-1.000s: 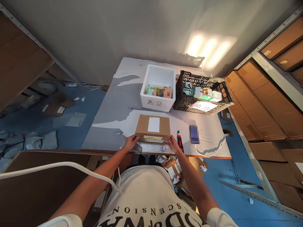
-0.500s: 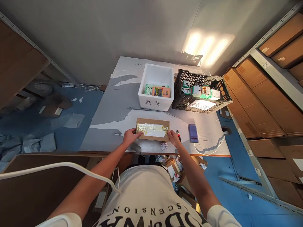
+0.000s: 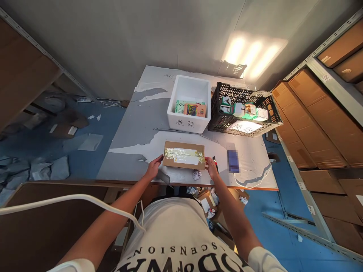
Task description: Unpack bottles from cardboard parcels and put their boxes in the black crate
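A taped cardboard box point(image 3: 185, 163) with a white label and shiny yellowish tape lies near the table's front edge. Just off its left end is my left hand point(image 3: 154, 168), its fingers drawn together around something small and dark at the tips, too small to name. My right hand point(image 3: 211, 167) grips the box's right end, its fingertips on the edge. Beside that hand lies a red-and-black tool point(image 3: 215, 164), partly hidden. Below the box sits a crumpled paper ball point(image 3: 196, 174).
Behind the box stand a white foam bin point(image 3: 185, 122) with colourful booklets and a black plastic crate point(image 3: 215, 119) holding small packets. A blurred blue phone-like object point(image 3: 233, 161) lies right, with a white cable. Shelves of cartons point(image 3: 320, 141) flank the right side.
My left hand has come off the box's left end and moved slightly left and down. My right hand stays at the right end. The whole view has shifted a little.
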The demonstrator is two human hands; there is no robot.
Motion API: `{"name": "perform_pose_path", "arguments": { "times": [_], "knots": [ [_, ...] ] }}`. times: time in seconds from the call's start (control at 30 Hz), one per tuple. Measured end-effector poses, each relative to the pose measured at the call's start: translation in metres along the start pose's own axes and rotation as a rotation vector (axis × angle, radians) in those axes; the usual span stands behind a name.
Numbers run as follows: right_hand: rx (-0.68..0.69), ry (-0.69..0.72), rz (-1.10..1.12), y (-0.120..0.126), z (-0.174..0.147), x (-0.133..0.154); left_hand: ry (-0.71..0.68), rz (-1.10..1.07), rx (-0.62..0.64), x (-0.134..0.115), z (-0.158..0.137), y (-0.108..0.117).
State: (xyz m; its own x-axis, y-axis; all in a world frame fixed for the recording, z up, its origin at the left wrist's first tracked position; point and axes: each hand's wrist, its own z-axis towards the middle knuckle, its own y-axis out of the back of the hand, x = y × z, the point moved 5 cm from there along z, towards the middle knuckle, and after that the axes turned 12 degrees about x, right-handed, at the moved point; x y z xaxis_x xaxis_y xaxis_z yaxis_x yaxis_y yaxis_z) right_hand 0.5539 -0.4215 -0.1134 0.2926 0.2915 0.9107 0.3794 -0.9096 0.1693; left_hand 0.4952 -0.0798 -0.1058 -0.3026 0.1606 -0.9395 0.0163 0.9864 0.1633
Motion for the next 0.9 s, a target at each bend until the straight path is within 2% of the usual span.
{"name": "perform_pose_path", "arguments": {
  "times": [0.1, 0.2, 0.3, 0.4, 0.5, 0.6, 0.67, 0.77, 0.9],
  "knots": [
    [-0.011, 0.021, -0.009, -0.001, -0.005, -0.010, 0.009, 0.088, 0.076, 0.019, -0.001, -0.002],
    [0.075, 0.040, -0.126, -0.011, -0.005, -0.010, 0.006, 0.215, 0.173, 0.027, 0.002, -0.011],
    [0.124, 0.031, -0.193, -0.018, -0.002, -0.008, 0.000, 0.239, 0.175, 0.026, 0.007, -0.018],
    [0.182, 0.039, -0.096, -0.020, -0.003, -0.008, -0.006, 0.228, 0.171, 0.020, 0.009, -0.021],
    [0.262, 0.077, 0.111, -0.017, -0.010, -0.005, -0.035, 0.171, 0.181, 0.007, 0.007, -0.018],
    [0.262, 0.062, 0.256, -0.012, -0.014, 0.004, -0.049, 0.158, 0.151, -0.008, 0.006, -0.014],
    [0.234, 0.007, 0.275, -0.010, -0.013, 0.011, -0.022, 0.260, 0.075, -0.019, 0.008, -0.010],
    [0.191, -0.093, 0.193, -0.011, -0.005, 0.018, 0.065, 0.467, -0.043, -0.031, 0.016, -0.005],
    [0.181, -0.159, 0.004, -0.018, 0.004, 0.018, 0.178, 0.645, -0.052, -0.033, 0.024, -0.003]
  ]
}}
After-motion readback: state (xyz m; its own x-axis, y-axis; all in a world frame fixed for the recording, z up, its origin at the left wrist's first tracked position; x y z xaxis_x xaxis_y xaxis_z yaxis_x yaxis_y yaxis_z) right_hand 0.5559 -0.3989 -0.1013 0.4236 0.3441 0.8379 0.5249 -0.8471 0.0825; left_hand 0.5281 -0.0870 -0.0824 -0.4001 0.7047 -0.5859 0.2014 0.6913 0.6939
